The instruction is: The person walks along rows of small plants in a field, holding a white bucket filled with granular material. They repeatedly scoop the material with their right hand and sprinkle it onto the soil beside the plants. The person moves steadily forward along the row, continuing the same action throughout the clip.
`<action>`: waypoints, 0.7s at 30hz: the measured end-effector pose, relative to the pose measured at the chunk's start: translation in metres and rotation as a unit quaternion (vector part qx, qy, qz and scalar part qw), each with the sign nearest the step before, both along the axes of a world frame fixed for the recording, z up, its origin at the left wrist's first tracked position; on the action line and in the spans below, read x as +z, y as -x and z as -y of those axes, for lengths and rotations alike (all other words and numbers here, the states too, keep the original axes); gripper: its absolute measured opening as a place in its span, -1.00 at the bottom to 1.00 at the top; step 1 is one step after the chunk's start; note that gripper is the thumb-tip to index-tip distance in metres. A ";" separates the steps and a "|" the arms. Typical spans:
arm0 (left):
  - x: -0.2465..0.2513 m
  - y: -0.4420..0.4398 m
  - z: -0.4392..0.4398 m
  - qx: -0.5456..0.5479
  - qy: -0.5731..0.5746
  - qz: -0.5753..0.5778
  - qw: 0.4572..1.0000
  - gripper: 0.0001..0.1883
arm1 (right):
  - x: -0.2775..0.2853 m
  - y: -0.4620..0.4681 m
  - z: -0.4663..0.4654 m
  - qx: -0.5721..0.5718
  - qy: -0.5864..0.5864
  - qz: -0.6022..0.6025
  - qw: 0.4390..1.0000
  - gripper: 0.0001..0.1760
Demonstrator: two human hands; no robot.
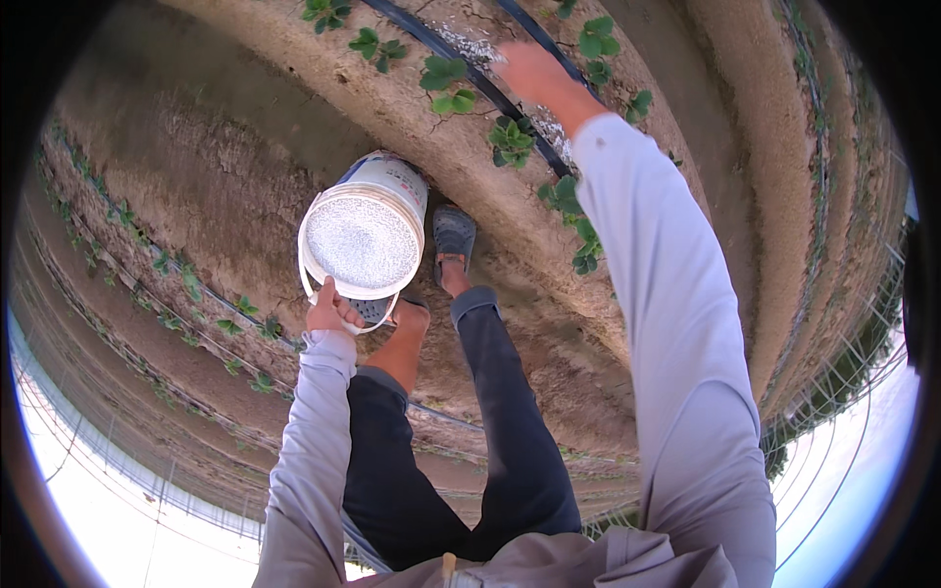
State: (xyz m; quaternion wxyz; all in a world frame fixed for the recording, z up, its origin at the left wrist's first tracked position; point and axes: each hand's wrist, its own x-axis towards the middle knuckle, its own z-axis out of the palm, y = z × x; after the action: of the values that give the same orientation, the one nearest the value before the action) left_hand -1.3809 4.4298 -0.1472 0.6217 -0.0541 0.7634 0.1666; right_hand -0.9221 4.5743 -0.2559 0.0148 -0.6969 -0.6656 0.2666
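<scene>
My left hand (332,309) grips the handle (382,323) of a white plastic bucket (386,180). White granules (362,241) nearly fill the bucket, which is tilted so its mouth faces me. Out over the raised soil bed (397,110), my right hand (531,73) is blurred, and its fingers and anything in them cannot be made out. Beneath and beside it, white granules (470,48) lie strewn on the soil between two black drip lines (441,45). Leafy strawberry-like plants (512,140) grow along both lines.
My feet, in grey clogs (453,234), stand in the furrow beside the bed. More planted beds with drip lines (213,294) run along the left, and others (812,220) curve away at right. Greenhouse frame hoops (845,375) show near the lower right rim.
</scene>
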 end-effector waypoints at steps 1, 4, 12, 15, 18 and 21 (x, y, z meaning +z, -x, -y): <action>0.000 0.008 0.002 0.004 -0.005 -0.017 1.000 -0.62 | 0.000 0.003 0.014 -0.007 0.047 0.006 0.999 -0.65; 0.003 0.032 0.006 -0.006 -0.022 -0.078 0.997 -0.61 | 0.015 0.007 0.064 0.013 0.206 0.007 0.978 -0.71; 0.002 -0.016 -0.013 -0.073 -0.015 -0.051 0.996 -0.54 | 0.007 -0.012 0.050 0.014 0.119 0.063 0.991 -0.73; -0.001 -0.002 -0.005 -0.086 -0.016 -0.043 0.995 -0.52 | 0.021 0.049 -0.032 -0.039 0.095 -0.008 0.995 -0.72; 0.000 -0.005 0.001 -0.115 -0.058 -0.032 0.991 -0.49 | 0.042 0.092 -0.096 -0.080 0.038 -0.044 0.995 -0.70; -0.003 -0.002 -0.004 -0.090 -0.025 -0.001 0.996 -0.49 | 0.055 0.111 -0.136 -0.117 0.065 -0.080 0.988 -0.68</action>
State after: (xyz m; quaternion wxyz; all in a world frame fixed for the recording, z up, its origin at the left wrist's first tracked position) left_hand -1.3786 4.4343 -0.1502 0.6341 0.0304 0.7617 0.1294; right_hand -1.0336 4.7098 -0.2010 0.0536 -0.7460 -0.5572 0.3608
